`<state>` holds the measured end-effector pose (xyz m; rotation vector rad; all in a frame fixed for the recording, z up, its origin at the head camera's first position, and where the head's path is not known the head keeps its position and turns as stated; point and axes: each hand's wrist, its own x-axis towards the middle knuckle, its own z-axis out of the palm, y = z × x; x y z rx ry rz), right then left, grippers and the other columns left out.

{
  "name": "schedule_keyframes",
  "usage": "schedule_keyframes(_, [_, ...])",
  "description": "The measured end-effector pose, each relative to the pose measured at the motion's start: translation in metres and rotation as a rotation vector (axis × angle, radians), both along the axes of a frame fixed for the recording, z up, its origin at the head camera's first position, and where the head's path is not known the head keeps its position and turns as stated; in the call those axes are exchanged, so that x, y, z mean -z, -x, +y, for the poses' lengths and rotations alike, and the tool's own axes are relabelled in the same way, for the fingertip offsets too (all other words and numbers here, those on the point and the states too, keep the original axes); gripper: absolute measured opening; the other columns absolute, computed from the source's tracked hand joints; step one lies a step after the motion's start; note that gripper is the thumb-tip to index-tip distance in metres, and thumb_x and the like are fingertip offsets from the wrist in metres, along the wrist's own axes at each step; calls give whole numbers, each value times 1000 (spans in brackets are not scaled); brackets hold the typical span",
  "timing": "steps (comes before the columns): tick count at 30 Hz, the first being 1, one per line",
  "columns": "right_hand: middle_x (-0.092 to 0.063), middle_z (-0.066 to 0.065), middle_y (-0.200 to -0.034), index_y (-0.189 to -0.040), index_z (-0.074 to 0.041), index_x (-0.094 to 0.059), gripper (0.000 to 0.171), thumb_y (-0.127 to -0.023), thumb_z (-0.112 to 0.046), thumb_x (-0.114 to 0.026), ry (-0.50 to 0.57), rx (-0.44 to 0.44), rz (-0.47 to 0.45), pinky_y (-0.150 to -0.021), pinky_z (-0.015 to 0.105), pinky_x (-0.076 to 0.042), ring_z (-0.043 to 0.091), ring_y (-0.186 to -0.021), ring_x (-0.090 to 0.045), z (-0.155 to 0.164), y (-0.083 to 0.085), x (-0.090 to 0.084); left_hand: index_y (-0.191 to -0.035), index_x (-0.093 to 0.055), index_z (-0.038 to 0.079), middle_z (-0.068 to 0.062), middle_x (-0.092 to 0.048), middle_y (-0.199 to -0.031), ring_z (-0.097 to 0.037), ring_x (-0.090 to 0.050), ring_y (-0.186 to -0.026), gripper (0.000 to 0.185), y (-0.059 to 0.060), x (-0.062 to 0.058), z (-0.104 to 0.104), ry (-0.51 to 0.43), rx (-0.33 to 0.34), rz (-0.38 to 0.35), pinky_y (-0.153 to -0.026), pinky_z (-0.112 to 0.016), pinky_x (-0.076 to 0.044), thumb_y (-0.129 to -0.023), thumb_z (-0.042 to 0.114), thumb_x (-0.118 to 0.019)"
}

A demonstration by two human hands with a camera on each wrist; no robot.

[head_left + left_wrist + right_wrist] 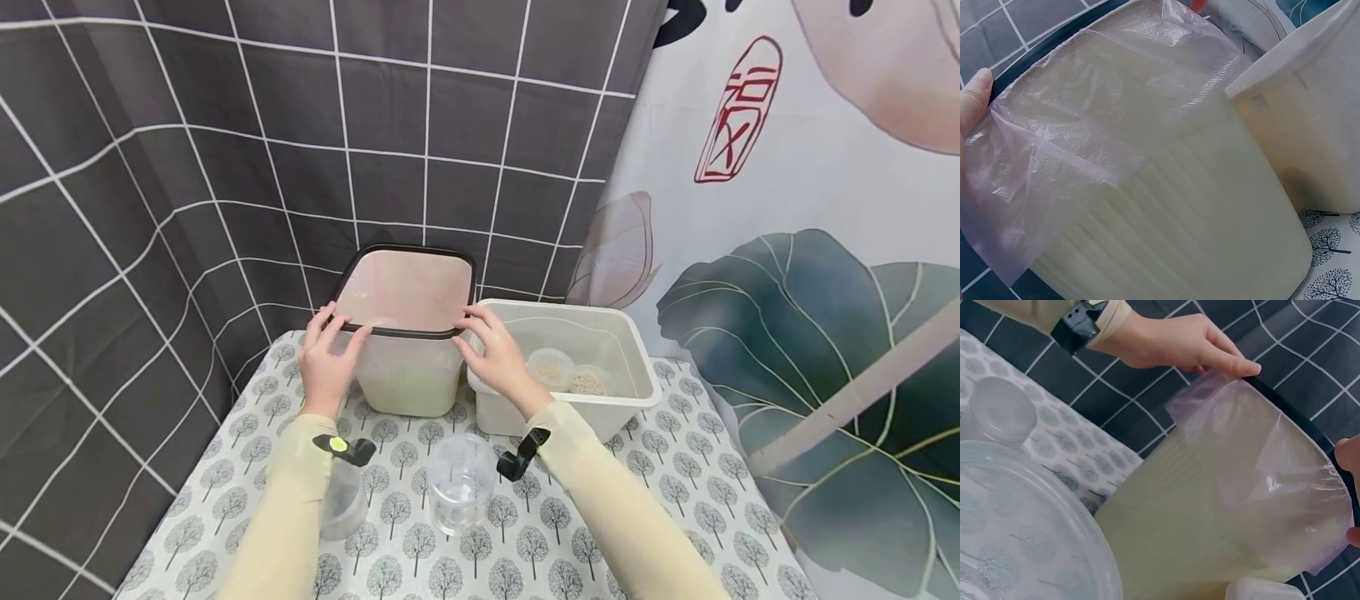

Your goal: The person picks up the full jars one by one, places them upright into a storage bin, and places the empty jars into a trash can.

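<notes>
A pale trash bin (408, 379) with a black rim ring (408, 334) stands at the back of the table. Lining it is a thin pink plastic bag (1116, 87), whose edge folds down over the outside. At the front-left corner my left hand (326, 367) pinches the rim, its thumb outside in the right wrist view. My right hand (501, 360) holds the front-right corner of the rim, fingertips over the top; only those fingertips (1349, 456) show in its own wrist view. Most of the bin's inside is covered by the bag.
Right of the bin stands a white rectangular tub (555, 398), holding two small round containers (551, 367) with pale contents. A clear lidded jar (461, 483) is between my forearms, and a clear cup (345, 504) sits partly behind my left sleeve. Dark grid-patterned cloth (390, 183) hangs behind.
</notes>
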<state>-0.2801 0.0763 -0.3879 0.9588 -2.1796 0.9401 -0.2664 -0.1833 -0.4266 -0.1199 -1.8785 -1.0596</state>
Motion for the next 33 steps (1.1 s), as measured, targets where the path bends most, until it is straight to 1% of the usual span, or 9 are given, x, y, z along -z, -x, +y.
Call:
schedule_keyframes(3, [-56, 17, -120, -103, -2, -65, 20, -84, -7, -67, 22, 2, 26, -100, 35, -39, 28, -115, -50, 4, -3, 3, -96, -70, 1, -13, -56, -126, -26, -45, -125, 30, 0, -1, 1, -9, 6, 3, -105, -35, -33, -73, 18, -80])
schedule_keyframes(9, [-56, 21, -116, -100, -1, -65, 20, -81, -4, -69, 81, -4, 60, -100, 39, -39, 33, -112, -51, 10, -8, 8, -96, -70, 1, -13, -57, -125, -26, -45, -125, 31, -1, -2, 3, -19, 10, 13, -105, -36, -33, -73, 18, -81])
schedule_keyframes(15, [-56, 20, -118, -103, -1, -65, 20, -84, -5, -66, 99, 12, 21, -100, 37, -39, 29, -114, -50, 14, -11, 15, -96, -69, 0, -12, -57, -125, -27, -45, -124, 30, 0, 0, 2, -13, 12, 28, -105, -36, -33, -73, 17, -80])
schedule_keyframes(21, [-56, 19, -117, -102, 0, -65, 19, -85, -8, -65, 116, 20, -2, -100, 37, -39, 28, -112, -52, 17, -18, 21, -95, -69, 1, -12, -56, -125, -27, -44, -125, 29, 1, 1, 3, -23, 20, 31, -105, -36, -33, -74, 17, -80])
schedule_keyframes(28, [-55, 22, -117, -103, 0, -65, 20, -84, -7, -66, 158, 12, -28, -98, 42, -41, 29, -111, -52, 21, -28, 29, -96, -68, 0, -13, -55, -127, -25, -43, -126, 29, 1, 2, 3, -13, 25, 30, -106, -34, -32, -76, 17, -78])
schedule_keyframes(33, [-56, 17, -120, -105, -4, -65, 22, -84, -10, -65, 146, 26, -79, -97, 46, -39, 29, -113, -51, 26, -38, 37, -95, -68, 0, -12, -55, -126, -25, -43, -126, 28, 2, 3, 3, -28, 27, 44, -106, -34, -32, -74, 15, -79])
